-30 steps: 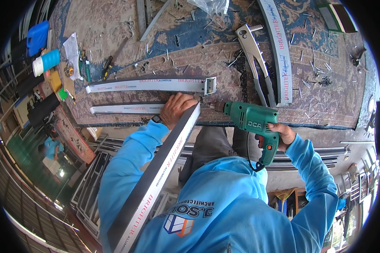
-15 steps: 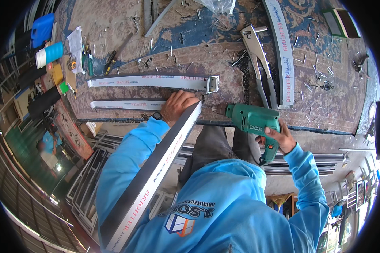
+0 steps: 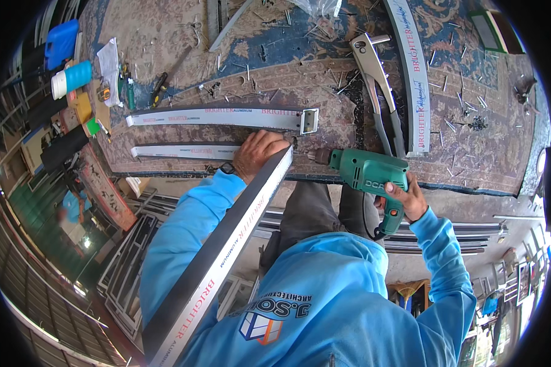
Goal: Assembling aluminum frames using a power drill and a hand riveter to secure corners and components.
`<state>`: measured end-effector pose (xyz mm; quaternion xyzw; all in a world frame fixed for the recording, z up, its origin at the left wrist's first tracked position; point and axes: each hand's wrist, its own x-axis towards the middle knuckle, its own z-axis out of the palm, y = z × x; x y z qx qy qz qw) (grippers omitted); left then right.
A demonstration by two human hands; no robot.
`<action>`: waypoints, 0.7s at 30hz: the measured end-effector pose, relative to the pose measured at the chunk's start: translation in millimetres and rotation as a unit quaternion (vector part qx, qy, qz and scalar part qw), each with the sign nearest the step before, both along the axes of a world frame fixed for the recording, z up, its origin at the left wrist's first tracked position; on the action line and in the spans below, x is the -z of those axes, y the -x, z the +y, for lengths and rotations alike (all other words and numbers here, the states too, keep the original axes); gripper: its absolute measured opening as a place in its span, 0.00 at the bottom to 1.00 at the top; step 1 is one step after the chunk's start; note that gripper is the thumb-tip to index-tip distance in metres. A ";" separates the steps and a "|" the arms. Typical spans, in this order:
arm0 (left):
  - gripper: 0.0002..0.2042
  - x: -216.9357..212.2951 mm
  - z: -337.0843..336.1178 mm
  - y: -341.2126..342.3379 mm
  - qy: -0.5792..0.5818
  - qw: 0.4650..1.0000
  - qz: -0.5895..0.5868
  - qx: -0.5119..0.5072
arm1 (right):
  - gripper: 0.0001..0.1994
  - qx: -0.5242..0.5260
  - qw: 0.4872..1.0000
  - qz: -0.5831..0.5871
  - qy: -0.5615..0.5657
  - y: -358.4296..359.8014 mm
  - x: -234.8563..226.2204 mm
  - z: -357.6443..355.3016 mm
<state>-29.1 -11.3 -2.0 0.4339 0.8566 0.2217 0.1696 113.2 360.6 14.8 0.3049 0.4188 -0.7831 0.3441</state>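
We log green for the drill (image 3: 370,171) in the right hand (image 3: 414,199), white print on its side, red button near the fingers. Bar (image 3: 226,244) at the left hand (image 3: 258,156): one face dark grey, one white with red and dark print. We mark a black watch (image 3: 227,167) behind that hand; sleeves (image 3: 187,235) behind both, plain light blue. Beyond both hands, a faded brown, beige and blue floral rug (image 3: 165,37). Beyond the right, we get a silver tool (image 3: 373,70), dark grey handles.

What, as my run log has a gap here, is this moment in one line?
left hand: holding long bar near far end | right hand: gripping green drill | chuck: pointed toward bar | hand riveter: on carpet
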 end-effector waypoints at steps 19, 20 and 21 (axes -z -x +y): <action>0.29 14.4 -11.1 2.1 0.004 0.999 0.003 0.039 | 0.24 -0.016 0.998 -0.024 0.052 5.3 9.9 3.1; 0.29 14.1 -10.7 2.2 0.006 0.999 0.000 0.038 | 0.25 -0.022 0.998 -0.025 0.050 5.4 10.1 3.2; 0.30 13.7 -10.3 2.2 0.009 0.999 -0.004 0.038 | 0.25 -0.028 0.998 -0.027 0.055 5.2 10.2 3.0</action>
